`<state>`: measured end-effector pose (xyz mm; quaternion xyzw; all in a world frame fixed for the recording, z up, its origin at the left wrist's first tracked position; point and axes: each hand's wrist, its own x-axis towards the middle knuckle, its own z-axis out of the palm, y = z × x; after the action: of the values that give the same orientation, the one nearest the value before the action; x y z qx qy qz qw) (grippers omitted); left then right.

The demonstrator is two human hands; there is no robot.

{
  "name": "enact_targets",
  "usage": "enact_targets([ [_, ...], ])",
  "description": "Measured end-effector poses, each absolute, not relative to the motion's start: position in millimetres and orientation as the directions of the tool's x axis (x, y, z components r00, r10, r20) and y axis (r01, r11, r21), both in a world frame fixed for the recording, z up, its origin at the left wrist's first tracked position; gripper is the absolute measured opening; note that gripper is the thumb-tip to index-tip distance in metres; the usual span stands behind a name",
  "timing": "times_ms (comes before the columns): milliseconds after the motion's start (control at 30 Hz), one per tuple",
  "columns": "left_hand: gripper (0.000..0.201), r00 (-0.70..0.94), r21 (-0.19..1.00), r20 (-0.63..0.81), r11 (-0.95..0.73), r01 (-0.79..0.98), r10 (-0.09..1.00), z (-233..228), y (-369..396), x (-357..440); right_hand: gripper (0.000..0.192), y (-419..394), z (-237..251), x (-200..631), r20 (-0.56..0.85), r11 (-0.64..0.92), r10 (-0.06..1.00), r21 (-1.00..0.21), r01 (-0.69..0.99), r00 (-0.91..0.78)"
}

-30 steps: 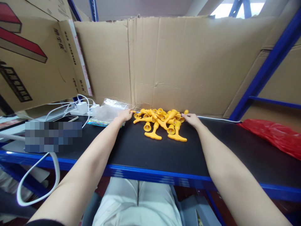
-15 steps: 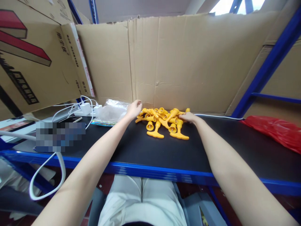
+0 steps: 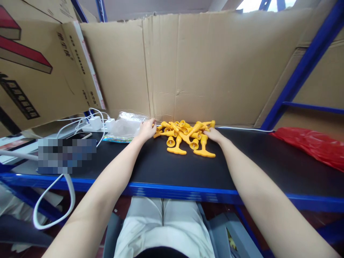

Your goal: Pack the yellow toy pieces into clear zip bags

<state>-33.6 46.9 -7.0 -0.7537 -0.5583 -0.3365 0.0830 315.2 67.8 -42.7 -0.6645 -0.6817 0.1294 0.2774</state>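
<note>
- So, both bare arms are stretched out over the black matte shelf top, one hand on each side of a heap of bright yellow plastic trumpet-shaped toy parts.
- That heap sits at the far edge of the black surface, right up against the big creased brown cardboard sheet standing behind it.
- Left hand is at the left end of the heap, fingers curled in narrow against the nearest yellow pieces. It looks like it's touching them, but I can't tell if it's really gripping one.
- Right hand rests flat-ish at the right end, fingers loosely together and pointing into the heap, touching the pieces there. No clear grip on anything that I can see.
- Two of the yellow parts lie nearest the person with their flat T-shaped feet pointing toward the camera.
- Just left of the left hand there's a crinkly clear plastic bag, lying on the shelf.
- Further left: a white power strip with chargers plugged in, white cables looping off the shelf edge, and a phone lying flat.
- Far right on the shelf, well apart from the hands, a red plastic bag.
- Printed brown cardboard box up at the left.
</note>
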Motion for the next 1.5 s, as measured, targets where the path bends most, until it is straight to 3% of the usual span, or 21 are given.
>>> enact_targets([
  [267,0.029,0.245,0.215,0.656,-0.488,0.846,0.714,-9,51,-34,0.026,60,-23,317,0.186,-0.084,0.964,-0.467,0.88,0.191],
  [467,0.03,0.313,0.198,0.675,-0.573,0.795,0.668,-11,53,-34,0.038,56,-18,321,0.387,-0.104,0.885,-0.377,0.92,0.258],
  [633,0.038,0.325,0.194,0.74,-0.648,0.737,0.59,-10,49,-33,0.034,41,-3,306,0.597,0.047,0.788,-0.302,0.952,0.151],
  [800,0.051,0.382,0.116,0.798,-0.741,0.662,0.466,2,28,-24,0.029,29,18,273,0.781,0.369,0.605,-0.104,0.924,-0.153],
  [933,0.053,0.459,0.033,0.772,-0.749,0.662,0.44,10,12,-12,0.025,18,29,237,0.751,0.534,0.505,0.115,0.837,-0.425],
  [1033,0.05,0.468,0.0,0.737,-0.693,0.721,0.487,9,8,-6,0.025,10,30,216,0.692,0.608,0.467,0.201,0.768,-0.551],
  [1267,0.042,0.337,0.025,0.72,-0.508,0.861,0.607,7,10,-7,0.031,1,28,197,0.613,0.659,0.52,0.154,0.736,-0.594],
  [1500,0.039,0.312,0.074,0.701,-0.501,0.862,0.641,8,10,-7,0.024,-1,30,189,0.578,0.585,0.605,0.145,0.798,-0.548],
])
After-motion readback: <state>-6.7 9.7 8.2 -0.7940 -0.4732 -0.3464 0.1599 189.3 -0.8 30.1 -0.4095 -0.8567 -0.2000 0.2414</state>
